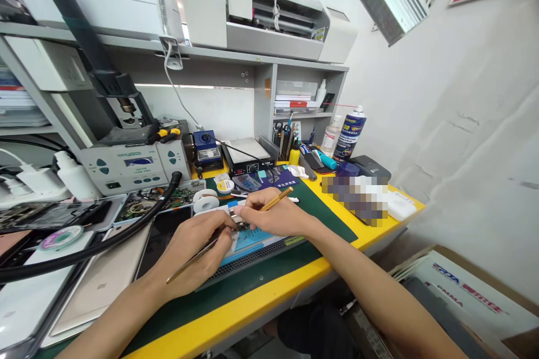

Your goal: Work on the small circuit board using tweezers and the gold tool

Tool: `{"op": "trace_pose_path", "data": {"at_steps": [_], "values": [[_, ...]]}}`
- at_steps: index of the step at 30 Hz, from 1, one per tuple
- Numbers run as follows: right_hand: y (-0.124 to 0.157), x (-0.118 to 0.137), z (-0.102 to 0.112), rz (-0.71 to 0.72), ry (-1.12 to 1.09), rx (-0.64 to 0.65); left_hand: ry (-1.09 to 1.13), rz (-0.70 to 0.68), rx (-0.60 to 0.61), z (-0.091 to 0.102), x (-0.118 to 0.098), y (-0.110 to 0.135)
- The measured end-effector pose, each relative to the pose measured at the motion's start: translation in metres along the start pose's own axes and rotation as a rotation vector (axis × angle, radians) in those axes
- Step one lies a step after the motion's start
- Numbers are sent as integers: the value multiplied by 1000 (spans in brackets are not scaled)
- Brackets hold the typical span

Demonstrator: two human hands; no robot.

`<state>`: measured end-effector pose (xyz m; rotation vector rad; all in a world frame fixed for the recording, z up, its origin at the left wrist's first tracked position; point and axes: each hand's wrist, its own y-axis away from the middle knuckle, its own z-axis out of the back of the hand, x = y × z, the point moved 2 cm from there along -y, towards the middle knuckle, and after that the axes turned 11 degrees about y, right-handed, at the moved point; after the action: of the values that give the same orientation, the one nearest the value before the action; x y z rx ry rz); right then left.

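Observation:
My left hand (200, 247) is closed around a slim metal tool (189, 265), whose back end sticks out towards my wrist. My right hand (273, 213) grips a golden pen-like tool (278, 198) that slants up to the right. Both hands meet over a small circuit board (241, 225). My fingers hide the working tips of both tools and part of the board. Beneath the board lies a light-blue pad (251, 240), on a black perforated strip (252, 262) along the near side.
To the left, a thick black hose (138, 231) arches over phones and a tray of boards (158, 199). Behind stand a grey rework station (135, 165), a blue soldering unit (207, 148) and a hot plate (248, 151). A spray can (350, 133) stands at the back right.

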<state>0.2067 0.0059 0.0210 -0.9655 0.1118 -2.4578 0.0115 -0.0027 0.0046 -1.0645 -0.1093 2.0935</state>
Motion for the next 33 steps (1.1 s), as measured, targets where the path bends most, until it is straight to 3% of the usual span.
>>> {"op": "trace_pose_path", "data": {"at_steps": [9,33], "values": [[-3,-5,-3,-123,-94,32,46,34,16,3,-2,-1],[-5,-4,-3,-127,-118,-32,142,118,-14,5,0,0]]}}
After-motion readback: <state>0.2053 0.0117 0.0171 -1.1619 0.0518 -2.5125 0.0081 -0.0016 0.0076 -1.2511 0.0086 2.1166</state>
